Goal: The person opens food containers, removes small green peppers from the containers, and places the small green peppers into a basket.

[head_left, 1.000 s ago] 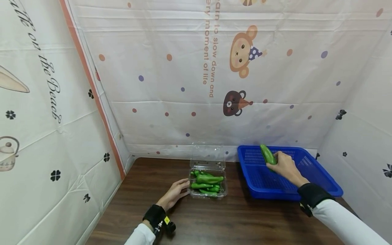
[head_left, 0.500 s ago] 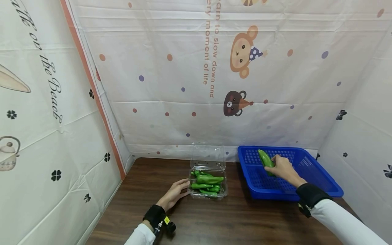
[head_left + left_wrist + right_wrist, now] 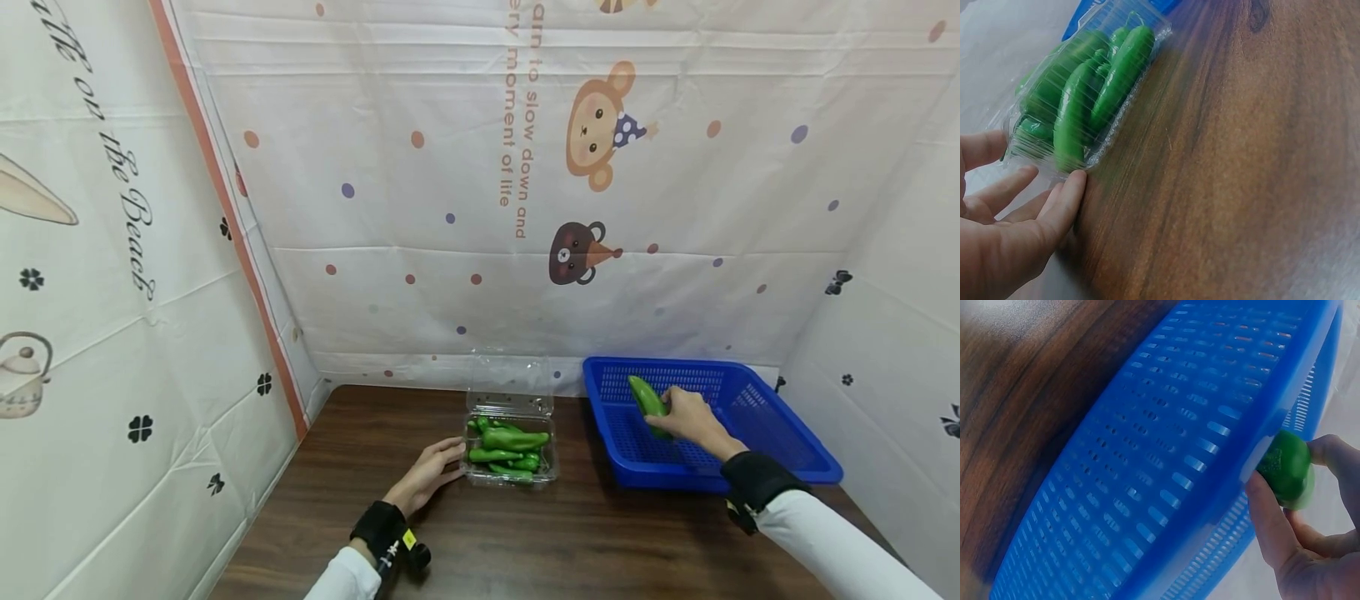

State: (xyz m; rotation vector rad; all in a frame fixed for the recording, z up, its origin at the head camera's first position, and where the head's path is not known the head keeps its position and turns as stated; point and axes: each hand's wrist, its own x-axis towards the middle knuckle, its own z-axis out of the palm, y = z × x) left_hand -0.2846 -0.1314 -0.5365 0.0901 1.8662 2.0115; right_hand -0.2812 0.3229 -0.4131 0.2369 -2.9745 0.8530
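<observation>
Right hand [image 3: 693, 417]: thumb and fingers pinch one green pepper [image 3: 646, 397], holding it over the interior of the blue basket [image 3: 660, 480] at the right side of the table [image 3: 360, 417]. The pepper is tilted, its far end leaning left and away from the hand; whether its lower end touches the basket floor cannot be told. Left hand [image 3: 426, 477]: grasps nothing; fingers extended, fingertips against the left side of a clear plastic container [image 3: 547, 460], to the left of the basket and apart from it. Inside the container lie several green peppers [image 3: 514, 439], some overlapping; the transparent lid [image 3: 510, 375] stands raised at the back. A black wrist strap is worn on each wrist, below white sleeves. A white printed sheet [image 3: 420, 192] hangs behind the table.
</observation>
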